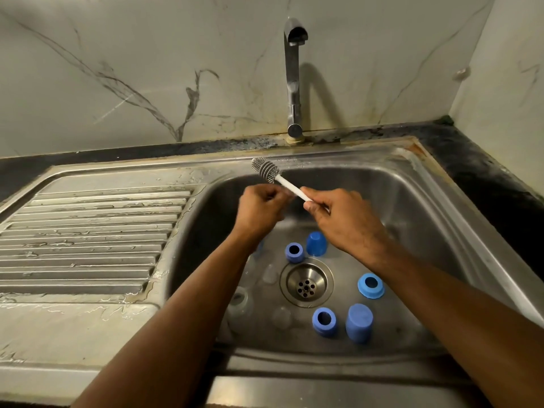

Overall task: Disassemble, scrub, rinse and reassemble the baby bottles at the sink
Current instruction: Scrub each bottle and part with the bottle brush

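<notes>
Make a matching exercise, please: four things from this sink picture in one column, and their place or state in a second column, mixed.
1. bottle brush
2. faucet
3. drain strainer
4. blue cap

a. in the middle of the basin floor
b. held by the right hand
c. on the rim behind the basin
d. on the basin floor, nearest the camera

Pairs: 1-b, 2-c, 3-a, 4-d

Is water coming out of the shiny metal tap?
No, the shiny metal tap shows no stream below its spout, above the steel sink.
</notes>
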